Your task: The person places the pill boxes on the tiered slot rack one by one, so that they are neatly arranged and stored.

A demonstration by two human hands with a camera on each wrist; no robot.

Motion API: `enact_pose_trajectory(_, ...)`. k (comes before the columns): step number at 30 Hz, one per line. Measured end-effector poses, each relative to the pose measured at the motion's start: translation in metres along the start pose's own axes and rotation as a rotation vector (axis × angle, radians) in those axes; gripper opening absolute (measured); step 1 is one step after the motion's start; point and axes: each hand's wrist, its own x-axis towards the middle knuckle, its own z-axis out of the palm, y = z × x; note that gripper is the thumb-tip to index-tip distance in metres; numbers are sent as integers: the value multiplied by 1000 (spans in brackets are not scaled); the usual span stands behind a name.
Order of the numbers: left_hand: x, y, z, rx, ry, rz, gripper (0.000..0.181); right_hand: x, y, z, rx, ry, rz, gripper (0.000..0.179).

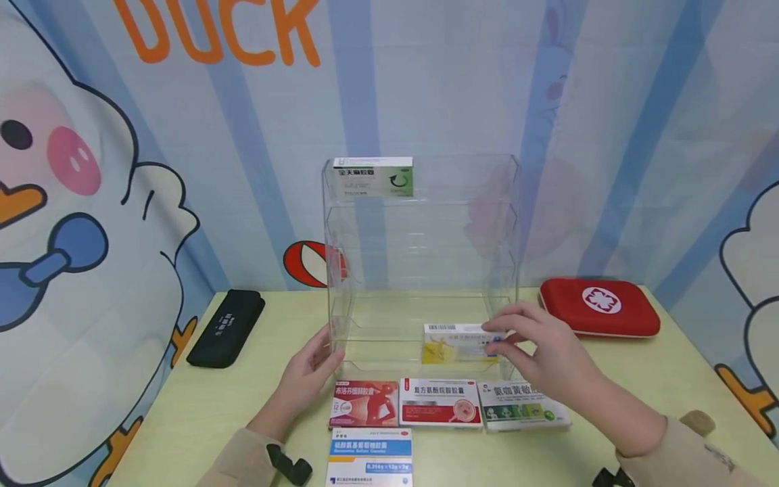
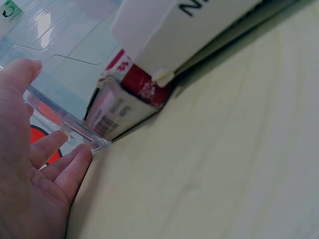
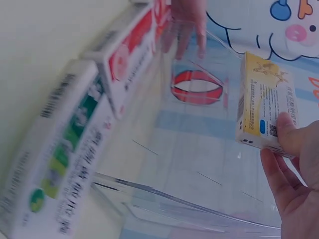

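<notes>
A clear plastic tiered rack [image 1: 512,270] stands on the table. With thumb and fingers, my right hand [image 1: 544,348] pinches the right end of a yellow-and-white medicine box [image 1: 453,345] at the rack's lower right; the right wrist view shows this box [image 3: 261,102] gripped at its end. My left hand [image 1: 301,382] rests against the rack's lower left side, its fingers [image 2: 75,172] extended and thumb apart. On the top tier at the left sits a white-and-green medicine box [image 1: 374,177].
Before the rack lie a red box [image 1: 364,404], a red-and-white box [image 1: 441,404], a white-and-green box [image 1: 517,409] and a blue-and-white box [image 1: 369,456]. A black case [image 1: 226,328] is at left, a red case [image 1: 599,308] at right. A cartoon curtain [image 1: 426,81] hangs behind.
</notes>
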Motion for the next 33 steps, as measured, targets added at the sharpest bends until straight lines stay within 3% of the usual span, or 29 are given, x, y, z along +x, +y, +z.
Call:
enact_pose_trajectory(7, -2, 2, 0, -3, 3, -12, 71, 35, 6, -15, -65, 85, 22, 43)
enact_pose_trajectory(22, -2, 2, 1, -15, 4, -15, 69, 116, 26, -40, -105, 182, -77, 31)
enact_pose_trajectory(33, 0, 0, 0, 6, 1, 10, 70, 166, 26, -52, -99, 295, 112, 22)
